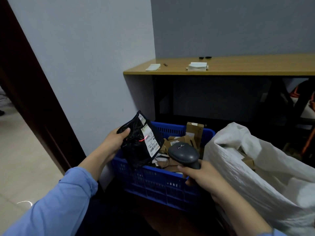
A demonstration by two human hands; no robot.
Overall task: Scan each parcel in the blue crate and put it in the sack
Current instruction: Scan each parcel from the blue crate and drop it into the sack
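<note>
**Scan in progress: black parcel held up over crate**

The black parcel [139, 142] is pinched at its left edge by the left hand [112, 142]. The thumb is on the front face and the fingers behind are hidden. It is lifted clear above the blue crate [153, 181] and tilted so the white label [150, 138] faces the scanner [184, 154].

A red scan line [142, 139] falls just right of the thumb, partly on the label edge and partly on black wrap. Likely needs a small re-aim.

The right hand [201, 176] is curled tight round the scanner handle, with the head pointing up-left at the label.

Brown parcels [184, 138] lie in the crate beyond the scanner fingers, still to do.

The white sack [247, 167] sits just right of the right hand, mouth open, for a short drop after the scan.
</note>
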